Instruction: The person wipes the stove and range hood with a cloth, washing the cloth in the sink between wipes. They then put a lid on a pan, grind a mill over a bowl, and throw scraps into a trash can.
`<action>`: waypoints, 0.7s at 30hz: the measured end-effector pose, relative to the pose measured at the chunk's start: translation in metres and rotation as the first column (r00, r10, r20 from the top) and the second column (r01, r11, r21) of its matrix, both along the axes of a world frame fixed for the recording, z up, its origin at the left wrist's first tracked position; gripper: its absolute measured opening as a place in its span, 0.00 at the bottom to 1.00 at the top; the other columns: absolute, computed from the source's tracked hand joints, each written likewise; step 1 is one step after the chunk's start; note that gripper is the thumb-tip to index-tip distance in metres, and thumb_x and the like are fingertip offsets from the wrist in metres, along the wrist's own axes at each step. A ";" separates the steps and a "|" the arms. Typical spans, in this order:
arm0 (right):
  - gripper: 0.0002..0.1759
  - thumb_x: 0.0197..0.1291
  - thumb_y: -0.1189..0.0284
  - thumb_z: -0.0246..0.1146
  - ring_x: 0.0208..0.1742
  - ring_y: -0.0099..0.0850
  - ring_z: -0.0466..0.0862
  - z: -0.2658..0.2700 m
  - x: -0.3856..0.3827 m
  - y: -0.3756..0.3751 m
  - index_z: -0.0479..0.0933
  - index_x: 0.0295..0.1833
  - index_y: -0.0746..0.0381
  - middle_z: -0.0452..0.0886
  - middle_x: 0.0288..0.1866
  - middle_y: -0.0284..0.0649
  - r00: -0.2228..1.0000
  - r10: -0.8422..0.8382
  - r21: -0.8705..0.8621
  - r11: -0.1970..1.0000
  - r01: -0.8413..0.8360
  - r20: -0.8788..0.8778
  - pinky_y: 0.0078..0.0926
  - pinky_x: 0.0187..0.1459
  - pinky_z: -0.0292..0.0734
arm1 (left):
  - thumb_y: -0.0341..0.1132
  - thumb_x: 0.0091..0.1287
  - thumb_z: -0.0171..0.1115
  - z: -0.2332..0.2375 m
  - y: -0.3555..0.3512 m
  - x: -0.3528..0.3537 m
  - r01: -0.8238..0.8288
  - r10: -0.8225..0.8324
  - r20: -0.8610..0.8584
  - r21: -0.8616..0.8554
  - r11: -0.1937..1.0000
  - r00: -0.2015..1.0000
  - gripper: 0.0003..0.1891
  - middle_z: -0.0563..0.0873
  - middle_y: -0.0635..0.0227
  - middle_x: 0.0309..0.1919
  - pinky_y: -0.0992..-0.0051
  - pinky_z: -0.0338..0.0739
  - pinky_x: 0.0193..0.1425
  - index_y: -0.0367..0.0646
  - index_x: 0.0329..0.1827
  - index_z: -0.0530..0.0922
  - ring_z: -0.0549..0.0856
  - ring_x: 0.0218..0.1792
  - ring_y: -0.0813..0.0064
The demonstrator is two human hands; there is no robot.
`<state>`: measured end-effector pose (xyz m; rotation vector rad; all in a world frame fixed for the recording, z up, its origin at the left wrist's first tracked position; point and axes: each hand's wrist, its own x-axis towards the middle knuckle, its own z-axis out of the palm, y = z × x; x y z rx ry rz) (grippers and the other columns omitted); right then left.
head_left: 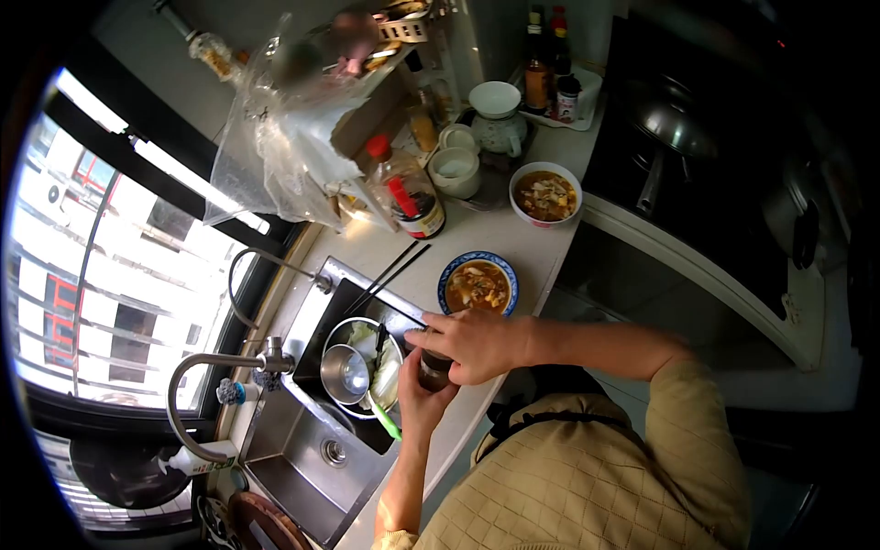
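My left hand [427, 403] is wrapped around a small dark jar [434, 365] from below, near the counter's front edge. Across the top of that jar lies my right hand [481, 344], fingers bent over it; whether a lid is under them is hidden. Just beyond the right hand stands a blue-rimmed bowl [478, 285] of reddish-brown soup with pale and yellow pieces. Left of my hands, a pot [397, 412] in the sink holds pale green leaves, a metal ladle [346, 373] and a green-handled utensil [384, 418].
Black chopsticks [390, 279] lie across the sink edge. A second bowl of soup [546, 194] stands farther back, near a red-capped bottle [408, 197] and lidded pots [455, 172]. The faucet [211, 359] arches over the sink [302, 449]. At right, a pan [674, 126] sits on the stove.
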<state>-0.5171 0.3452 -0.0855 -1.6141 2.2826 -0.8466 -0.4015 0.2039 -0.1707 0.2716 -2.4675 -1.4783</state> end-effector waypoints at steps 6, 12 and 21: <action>0.34 0.39 0.80 0.58 0.46 0.54 0.78 -0.006 -0.044 0.041 0.66 0.59 0.66 0.70 0.52 0.58 0.995 -0.092 -0.021 0.996 0.091 -0.044 0.39 0.48 0.77 | 0.29 0.37 0.73 0.004 0.037 -0.054 0.023 -0.025 -0.013 -0.080 0.997 1.000 0.35 0.77 0.56 0.42 0.68 0.73 0.47 0.39 0.53 0.69 0.78 0.44 0.60; 0.26 0.44 0.81 0.56 0.45 0.39 0.81 -0.014 -0.105 0.095 0.69 0.55 0.64 0.78 0.44 0.48 0.978 -0.196 -0.238 0.949 0.208 0.075 0.32 0.47 0.76 | 0.31 0.40 0.74 0.009 0.077 -0.119 0.041 -0.051 -0.034 -0.233 0.972 0.998 0.35 0.77 0.61 0.44 0.73 0.73 0.49 0.40 0.55 0.69 0.79 0.45 0.67; 0.27 0.55 0.81 0.40 0.52 0.31 0.77 -0.070 -0.159 0.170 0.66 0.62 0.61 0.71 0.58 0.42 0.331 -0.024 -0.305 0.331 0.893 0.943 0.29 0.48 0.76 | 0.26 0.37 0.70 0.025 0.130 -0.207 0.097 -0.115 -0.064 -0.241 0.966 0.991 0.32 0.78 0.60 0.43 0.64 0.70 0.50 0.41 0.51 0.71 0.74 0.45 0.55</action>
